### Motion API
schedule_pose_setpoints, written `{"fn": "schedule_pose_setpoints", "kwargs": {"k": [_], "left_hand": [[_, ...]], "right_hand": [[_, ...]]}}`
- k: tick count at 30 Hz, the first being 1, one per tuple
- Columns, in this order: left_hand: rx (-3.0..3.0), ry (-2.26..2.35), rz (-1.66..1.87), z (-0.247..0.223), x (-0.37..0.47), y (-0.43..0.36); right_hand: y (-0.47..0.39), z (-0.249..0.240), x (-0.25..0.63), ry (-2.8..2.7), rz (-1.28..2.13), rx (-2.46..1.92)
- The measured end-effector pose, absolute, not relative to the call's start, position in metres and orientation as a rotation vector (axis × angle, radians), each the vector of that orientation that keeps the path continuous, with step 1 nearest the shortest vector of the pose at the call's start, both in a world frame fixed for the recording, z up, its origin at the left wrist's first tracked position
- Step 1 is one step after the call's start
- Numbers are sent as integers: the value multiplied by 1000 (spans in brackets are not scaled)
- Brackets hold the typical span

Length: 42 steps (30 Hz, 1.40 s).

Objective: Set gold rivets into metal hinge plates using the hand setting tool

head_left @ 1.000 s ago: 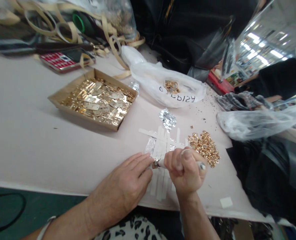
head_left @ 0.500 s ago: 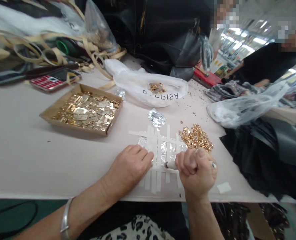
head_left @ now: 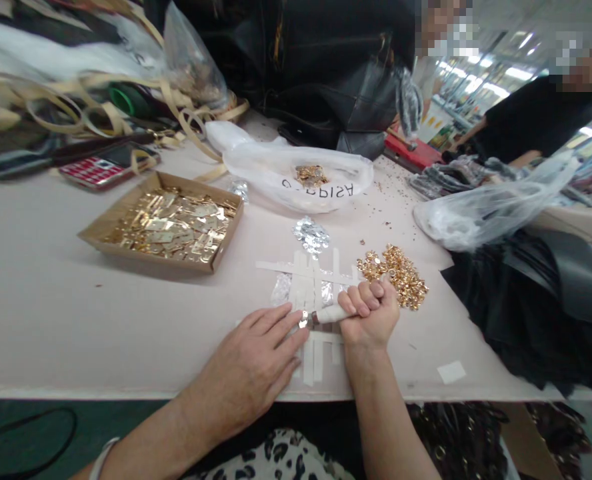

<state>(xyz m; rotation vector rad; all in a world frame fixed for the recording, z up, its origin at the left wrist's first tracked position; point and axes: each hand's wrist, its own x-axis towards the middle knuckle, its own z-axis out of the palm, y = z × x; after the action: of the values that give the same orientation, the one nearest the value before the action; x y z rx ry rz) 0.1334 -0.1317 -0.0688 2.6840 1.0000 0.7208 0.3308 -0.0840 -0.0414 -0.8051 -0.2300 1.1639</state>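
- A pale worktable (head_left: 36,320) stretches beneath both hands and out to either side, in a long room lit by ceiling lights.
- Ahead and left of the left hand (head_left: 259,353), a shallow cardboard box (head_left: 141,255) holds flat gold plates (head_left: 176,223); farther off lie a red-keyed device (head_left: 91,172) and looped tan strapping (head_left: 56,110).
- Straight ahead of the hands sit a heap of silver discs (head_left: 311,235) and, past it, a white plastic bag (head_left: 256,163) with lettering.
- Just beyond the right hand (head_left: 371,313), gold fittings (head_left: 406,280) lie in a loose pile; farther right is a mass of black sheets (head_left: 516,320).
- Well beyond the right hand, a person in black (head_left: 526,120) is at the far side.
- White strips (head_left: 303,280) run crosswise on the tabletop under and between the hands.
- The right hand is curled into a fist around the pale handle of a tool (head_left: 332,313), its tip pointing toward the left hand.
- The left hand lies palm down, fingers extended, fingertips beside a small shiny piece (head_left: 304,319) at the tool's tip; whether they press it cannot be told.
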Motion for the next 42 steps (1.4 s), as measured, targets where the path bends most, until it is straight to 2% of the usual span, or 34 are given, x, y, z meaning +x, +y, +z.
{"fn": "schedule_pose_setpoints", "kwargs": {"k": [9, 15, 22, 25, 30, 36, 42], "left_hand": [[2594, 1080, 739, -71, 137, -139], [2551, 1057, 751, -73, 136, -136], [2489, 1051, 743, -77, 138, -138], [2460, 1021, 763, -77, 136, -138], [2415, 948, 874, -78, 128, -140], [2301, 1062, 1024, -75, 126, -143], [2277, 1100, 1054, -77, 129, -144]], "right_hand": [[-77, -50, 335, -257, 1256, -739], [-76, -48, 333, -485, 1293, -702], [-89, -23, 304, -927, 1320, -691], [-101, -18, 288, -1191, 1222, -789], [-112, -17, 279, -1712, 876, -866], [-106, -4, 295, -1304, 866, -829], [-106, -26, 287, -1210, 1025, -847]]}}
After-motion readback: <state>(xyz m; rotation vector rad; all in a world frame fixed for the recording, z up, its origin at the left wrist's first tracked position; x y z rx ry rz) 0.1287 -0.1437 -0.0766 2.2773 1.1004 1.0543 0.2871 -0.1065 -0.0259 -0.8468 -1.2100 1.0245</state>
